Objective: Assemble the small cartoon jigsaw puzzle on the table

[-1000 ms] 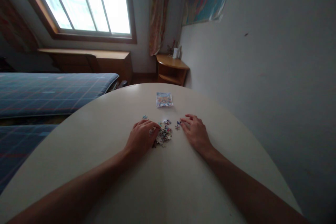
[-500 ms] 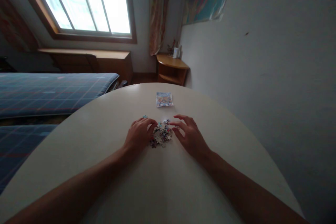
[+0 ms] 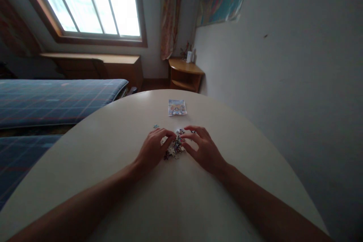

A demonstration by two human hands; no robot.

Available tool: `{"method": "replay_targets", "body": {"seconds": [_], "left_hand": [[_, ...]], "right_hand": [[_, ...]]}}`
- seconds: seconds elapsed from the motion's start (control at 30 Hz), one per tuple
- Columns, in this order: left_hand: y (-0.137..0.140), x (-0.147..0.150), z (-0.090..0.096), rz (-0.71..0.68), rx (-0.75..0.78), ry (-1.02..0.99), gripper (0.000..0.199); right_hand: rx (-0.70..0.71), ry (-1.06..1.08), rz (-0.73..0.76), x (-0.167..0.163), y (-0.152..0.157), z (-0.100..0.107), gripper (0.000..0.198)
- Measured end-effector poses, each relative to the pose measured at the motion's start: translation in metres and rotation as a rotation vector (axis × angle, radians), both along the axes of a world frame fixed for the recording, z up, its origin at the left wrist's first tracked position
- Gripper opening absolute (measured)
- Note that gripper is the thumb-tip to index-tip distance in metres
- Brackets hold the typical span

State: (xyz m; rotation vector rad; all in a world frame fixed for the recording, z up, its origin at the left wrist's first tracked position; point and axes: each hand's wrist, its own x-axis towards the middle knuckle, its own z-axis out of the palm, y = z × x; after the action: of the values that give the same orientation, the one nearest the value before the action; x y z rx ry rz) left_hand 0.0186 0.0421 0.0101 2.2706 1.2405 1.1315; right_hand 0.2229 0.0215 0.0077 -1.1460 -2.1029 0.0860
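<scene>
A small heap of jigsaw puzzle pieces [image 3: 176, 146], some pale side up and some dark and coloured, lies on the white table between my hands. My left hand [image 3: 154, 145] reaches over the heap's left part, thumb and fingertips pinched together; anything between them is too small to make out. From the right, my right hand [image 3: 202, 145] has its fingers curved and apart, the tips at the heap's right edge. Past the left knuckles sits a light-blue puzzle piece [image 3: 156, 126]. A few dark pieces [image 3: 193, 132] show beside the right fingers.
Beyond the heap, a square picture sheet [image 3: 177, 107] lies flat on the round white table [image 3: 136, 113]. A bed with a blue plaid mattress [image 3: 62, 100] stands to the left. The wall [image 3: 283, 94] runs along the right; a wooden corner shelf [image 3: 187, 67] stands behind the table.
My left hand has moved right over the heap, uncovering more of the light-blue piece. My right hand has shifted slightly left, and dark pieces now show beside its fingers.
</scene>
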Motion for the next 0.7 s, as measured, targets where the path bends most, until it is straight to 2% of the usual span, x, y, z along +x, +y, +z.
{"method": "replay_targets", "body": {"seconds": [0.17, 0.37, 0.7], "left_hand": [[-0.0046, 0.0023, 0.0017, -0.055, -0.047, -0.075, 0.01], [-0.0031, 0.0014, -0.0021, -0.071, -0.155, -0.202, 0.013], [-0.0023, 0.0028, -0.0029, -0.06, -0.169, -0.202, 0.013]], "right_hand": [[0.025, -0.011, 0.072, -0.0014, -0.0022, 0.0022, 0.028], [0.022, 0.002, 0.084, -0.0029, -0.0038, 0.0062, 0.025], [0.024, 0.003, 0.075, -0.0012, -0.0027, 0.0042, 0.024]]}}
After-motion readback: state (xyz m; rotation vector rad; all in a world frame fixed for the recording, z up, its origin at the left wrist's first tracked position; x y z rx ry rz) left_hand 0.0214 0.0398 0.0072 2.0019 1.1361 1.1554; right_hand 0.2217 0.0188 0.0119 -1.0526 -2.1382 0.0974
